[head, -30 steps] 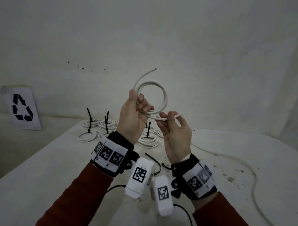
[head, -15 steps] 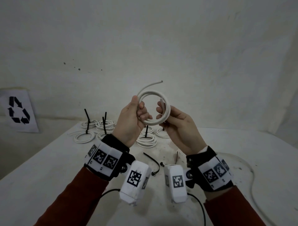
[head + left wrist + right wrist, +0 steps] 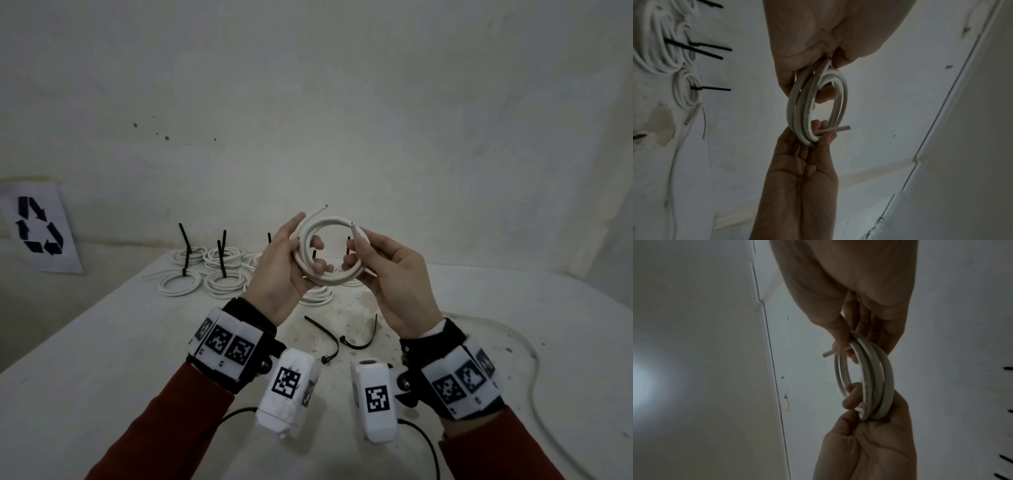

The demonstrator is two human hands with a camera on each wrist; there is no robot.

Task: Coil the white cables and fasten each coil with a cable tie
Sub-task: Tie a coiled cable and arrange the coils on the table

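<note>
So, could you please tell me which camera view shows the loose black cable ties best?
The head view: two loose cable ties lie whole on the table. The wrist views catch only black ties on finished coils, at the frame edges.

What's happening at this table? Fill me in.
A person is bundling white cables. Both hands hold one coil up above the table: the left hand grips its left side, the right hand pinches its right side near a loose end. No tie is on this coil yet. Two loose black cable ties lie on the table below, and several tied coils sit farther back.
</note>
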